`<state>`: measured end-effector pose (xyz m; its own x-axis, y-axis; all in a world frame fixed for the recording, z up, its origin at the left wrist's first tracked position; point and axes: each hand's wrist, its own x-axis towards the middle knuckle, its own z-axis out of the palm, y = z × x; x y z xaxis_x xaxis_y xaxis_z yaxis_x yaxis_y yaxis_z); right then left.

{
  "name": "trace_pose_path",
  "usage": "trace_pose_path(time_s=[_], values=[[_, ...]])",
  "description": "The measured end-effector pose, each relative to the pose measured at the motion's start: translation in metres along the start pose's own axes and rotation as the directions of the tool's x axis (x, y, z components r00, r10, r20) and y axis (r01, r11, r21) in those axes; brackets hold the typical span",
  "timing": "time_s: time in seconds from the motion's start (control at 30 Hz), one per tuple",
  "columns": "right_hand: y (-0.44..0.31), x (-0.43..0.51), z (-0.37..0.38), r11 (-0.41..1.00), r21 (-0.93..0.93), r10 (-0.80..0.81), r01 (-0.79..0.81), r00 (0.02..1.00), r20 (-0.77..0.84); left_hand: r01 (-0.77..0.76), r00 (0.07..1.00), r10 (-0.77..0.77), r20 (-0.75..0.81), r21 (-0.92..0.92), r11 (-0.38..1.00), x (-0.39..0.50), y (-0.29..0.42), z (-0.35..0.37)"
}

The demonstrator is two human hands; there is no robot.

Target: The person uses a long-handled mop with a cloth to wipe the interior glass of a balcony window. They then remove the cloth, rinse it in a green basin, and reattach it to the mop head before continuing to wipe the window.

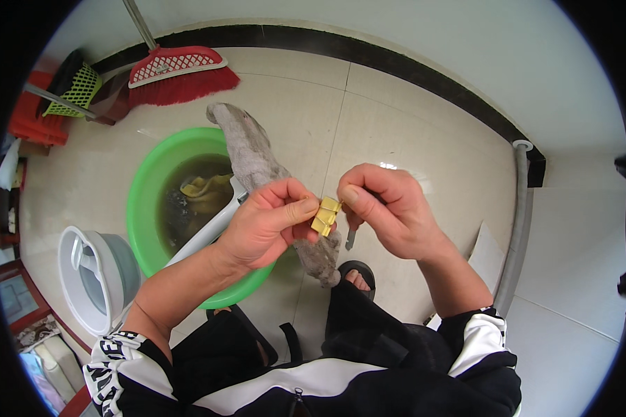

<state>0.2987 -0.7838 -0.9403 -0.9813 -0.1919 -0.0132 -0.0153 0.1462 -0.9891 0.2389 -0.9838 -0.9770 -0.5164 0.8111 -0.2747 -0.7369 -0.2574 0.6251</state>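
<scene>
My left hand [271, 224] pinches a small shiny yellow piece [326, 216], crossed by thin strands, between thumb and fingers. Close on its right, my right hand [388, 211] has thumb and forefinger together at the piece's upper corner. From under the right hand's fingers sticks the flat metal end of a dark tool [350, 240]; its kind is unclear. Below and behind my hands lies a fluffy grey mop head [253, 148] with a white plastic handle [206, 234], slanting across a green basin [148, 172]. The basin holds murky water and a yellowish cloth [206, 186].
A white bucket [68, 266] stands left of the basin. A red broom [180, 68], a dustpan [109, 101] and a lime-green basket [78, 94] are by the wall at upper left. A grey pipe [512, 234] runs down the right side. My sandalled foot [357, 279] is below my hands.
</scene>
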Motion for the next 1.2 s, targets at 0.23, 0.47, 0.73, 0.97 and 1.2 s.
trace_pose_path(time_s=[0.23,0.47,0.73,0.97,1.2], values=[[-0.007,0.004,-0.014,0.894,-0.366,-0.274,0.258,0.962,0.008,-0.028,0.999,0.036,-0.039,0.187,0.982,0.005,0.015,0.009],[-0.004,0.005,-0.008,0.833,-0.398,-0.42,0.385,0.908,0.0,-0.276,0.953,0.301,0.02,0.461,0.843,0.003,0.018,0.02],[-0.002,0.004,-0.002,0.859,-0.374,-0.361,0.349,0.932,0.039,-0.198,0.978,0.201,0.063,0.591,0.782,0.001,0.023,0.016],[-0.002,0.002,0.001,0.953,-0.242,-0.205,0.183,0.976,-0.067,-0.043,0.999,0.045,0.008,0.507,0.861,-0.007,0.031,0.016],[-0.006,0.0,0.0,0.965,-0.199,-0.187,0.17,0.98,-0.073,0.045,0.999,-0.041,-0.018,0.354,0.934,0.0,0.028,0.01]])
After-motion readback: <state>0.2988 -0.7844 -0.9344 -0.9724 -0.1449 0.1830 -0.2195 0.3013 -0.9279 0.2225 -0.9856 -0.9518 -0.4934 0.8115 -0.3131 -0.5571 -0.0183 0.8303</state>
